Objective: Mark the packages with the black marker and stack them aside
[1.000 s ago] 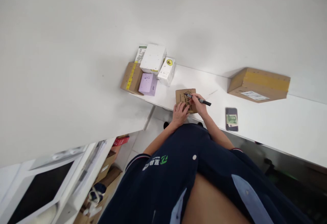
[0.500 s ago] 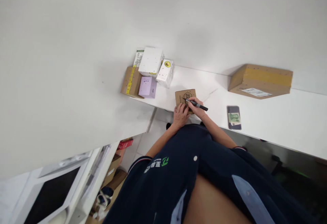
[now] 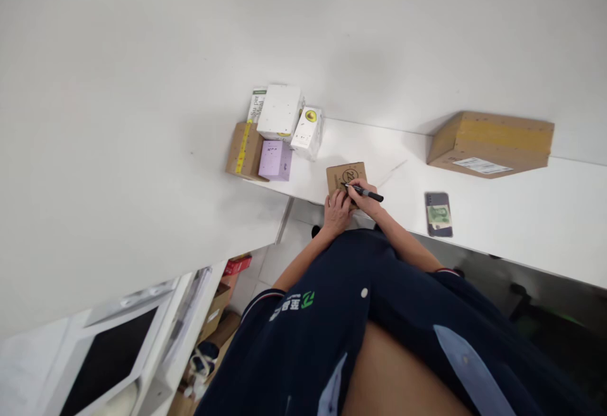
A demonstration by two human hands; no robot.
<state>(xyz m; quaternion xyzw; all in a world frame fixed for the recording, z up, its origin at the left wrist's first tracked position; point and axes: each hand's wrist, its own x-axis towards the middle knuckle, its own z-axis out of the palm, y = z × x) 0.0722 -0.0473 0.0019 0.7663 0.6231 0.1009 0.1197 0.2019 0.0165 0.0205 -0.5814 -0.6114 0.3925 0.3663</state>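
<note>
A small brown cardboard box lies at the table's front edge, with black writing and a circled "22" on its top face. My left hand grips the near edge of this box, fingers bent over its top. A black marker is pinched in my right hand. Its tip points left and meets the top of the box, or hovers just over it. Part of the box's near right side is hidden by my hands.
Left on the white table stand a taped carton, a lilac box, a large white box and a white avocado box. A larger carton and a phone with a banknote are to the right.
The view has shifted slightly. The marker tip has moved a little over the box's top, while my left hand keeps its grip on the box.
</note>
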